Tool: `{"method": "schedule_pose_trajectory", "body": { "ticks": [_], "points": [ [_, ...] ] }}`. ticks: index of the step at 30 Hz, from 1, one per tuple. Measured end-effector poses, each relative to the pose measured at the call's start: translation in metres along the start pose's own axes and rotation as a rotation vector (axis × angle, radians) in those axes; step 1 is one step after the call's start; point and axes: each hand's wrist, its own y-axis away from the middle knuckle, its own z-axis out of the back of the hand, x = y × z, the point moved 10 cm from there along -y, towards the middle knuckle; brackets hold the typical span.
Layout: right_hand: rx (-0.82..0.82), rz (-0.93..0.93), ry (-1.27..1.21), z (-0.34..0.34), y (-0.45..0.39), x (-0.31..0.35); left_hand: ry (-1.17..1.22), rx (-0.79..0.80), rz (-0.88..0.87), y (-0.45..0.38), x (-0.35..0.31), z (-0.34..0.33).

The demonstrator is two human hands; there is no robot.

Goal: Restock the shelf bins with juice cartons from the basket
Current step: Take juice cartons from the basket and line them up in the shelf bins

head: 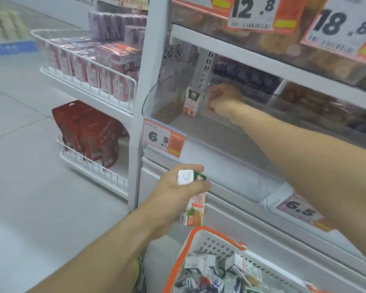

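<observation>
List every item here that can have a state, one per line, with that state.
Left hand: grips a juice carton, outside the bin.
Held juice carton: upright, slightly tilted, above the basket.
Right hand: inside the bin, fingers curled beside the standing carton; contact unclear.
Standing carton: upright at the bin's back left.
Shelf bin: nearly empty.
Basket: holds jumbled cartons.

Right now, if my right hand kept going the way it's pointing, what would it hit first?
Probably the carton standing in the clear bin. The right hand reaches leftward inside the bin, fingers close beside that carton; whether they already touch is unclear.
</observation>
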Motion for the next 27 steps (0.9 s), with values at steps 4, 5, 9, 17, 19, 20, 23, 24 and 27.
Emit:
{"method": "schedule_pose_trajectory", "body": {
  "ticks": [4,5,9,17,19,20,23,24,27],
  "points": [
    [0.261,0.146,-0.24,0.049,0.144,0.034,0.056,0.037,0.052,0.013,0.011,-0.019],
    [0.318,0.174,-0.217,0.056,0.177,0.032,0.054,0.051,0.06,0.017,0.013,-0.026],
    [0.427,0.054,-0.204,0.075,0.281,-0.017,-0.026,0.195,0.099,0.037,0.021,-0.068],
    [0.384,-0.056,-0.447,0.106,0.346,-0.091,-0.211,0.378,0.177,0.058,0.039,-0.141],
    [0.426,-0.042,-0.474,0.105,0.35,-0.099,-0.232,0.449,0.176,0.06,0.042,-0.16],
    [0.447,-0.044,-0.496,0.104,0.352,-0.104,-0.261,0.483,0.158,0.062,0.042,-0.17],
    [0.483,-0.03,-0.543,0.105,0.356,-0.113,-0.316,0.484,0.144,0.061,0.044,-0.186],
    [0.501,-0.017,-0.55,0.104,0.356,-0.114,-0.323,0.469,0.16,0.06,0.047,-0.187],
    [0.573,-0.02,-0.567,0.1,0.356,-0.121,-0.384,0.462,0.206,0.055,0.061,-0.188]
  ]
}}
